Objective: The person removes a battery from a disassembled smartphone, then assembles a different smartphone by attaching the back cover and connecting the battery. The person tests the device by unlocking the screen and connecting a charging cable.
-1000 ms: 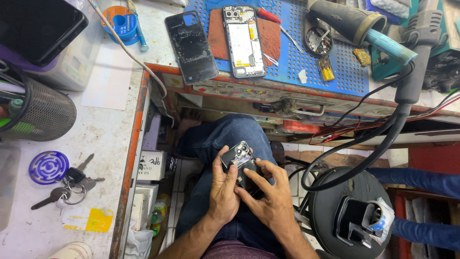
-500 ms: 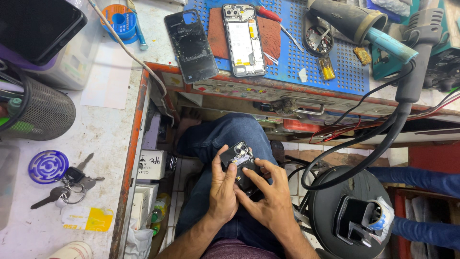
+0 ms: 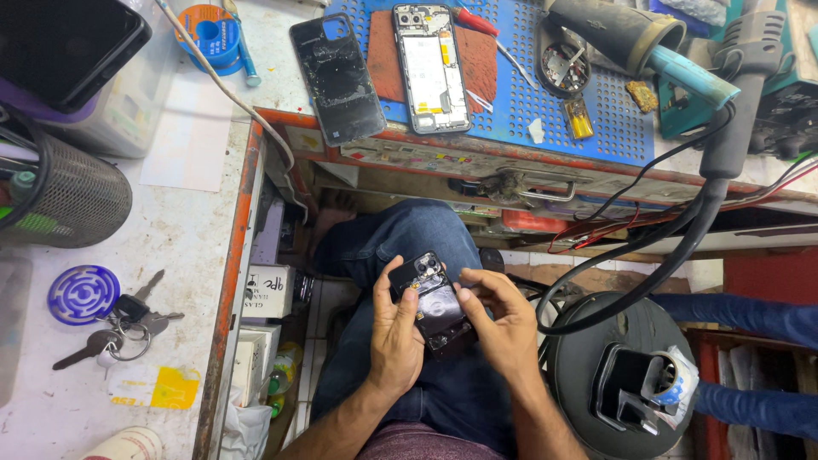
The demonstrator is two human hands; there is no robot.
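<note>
Lower end of the opened black phone point(image 3: 436, 305) hidden behind both hands' fingers; left hand point(image 3: 396, 332) covers its left edge, right hand point(image 3: 503, 328) its right. Inner parts too small to tell. Black mesh pen holder point(image 3: 64, 192) cut by left edge. White paper cup point(image 3: 128, 445) cut by bottom edge.

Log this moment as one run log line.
left hand: grips opened black phone | right hand: fingertips on phone | place: over lap

The person wears blue jeans point(image 3: 409, 238) and a maroon shirt, forearms bare, no sleeves showing.
</note>
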